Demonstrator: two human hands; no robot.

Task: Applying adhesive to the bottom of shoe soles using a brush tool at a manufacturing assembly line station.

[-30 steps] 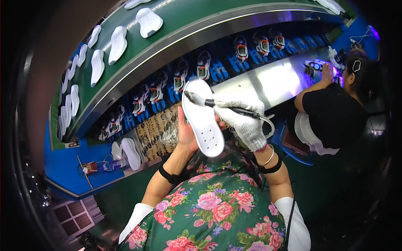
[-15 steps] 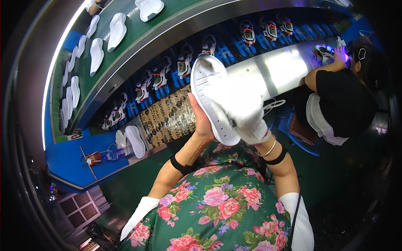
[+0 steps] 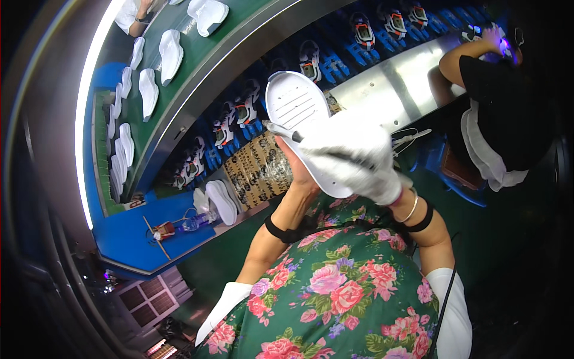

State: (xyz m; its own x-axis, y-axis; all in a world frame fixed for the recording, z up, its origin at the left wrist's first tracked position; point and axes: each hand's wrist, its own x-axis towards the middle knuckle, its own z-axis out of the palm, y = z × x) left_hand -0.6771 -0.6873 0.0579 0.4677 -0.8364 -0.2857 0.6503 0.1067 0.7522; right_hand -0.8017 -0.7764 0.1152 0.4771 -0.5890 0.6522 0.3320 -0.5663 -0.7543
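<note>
A white shoe sole (image 3: 294, 100) is tilted up in front of me, its slotted, holed inner face toward me. My left hand (image 3: 301, 172), bare, is closed on its left edge. My right hand (image 3: 362, 157), in a white glove, is over the middle of the sole, closed on what looks like a thin brush (image 3: 280, 130). Its greyish tip points left across the sole, and the glove hides its handle. Glare and motion blur wash out the gloved fingers.
White soles (image 3: 171, 57) lie on a green belt (image 3: 191, 51) at upper left. Shoe uppers (image 3: 310, 61) stand on blue racks ahead. On the left blue table (image 3: 128, 233) are a bottle (image 3: 194, 222), a small red container (image 3: 162, 231) and another white sole (image 3: 222, 202). A co-worker (image 3: 496, 90) sits at right.
The brush tip has moved from the sole's far end down toward its middle left edge. The gloved hand has drawn back nearer to me. The whole view has shifted slightly.
</note>
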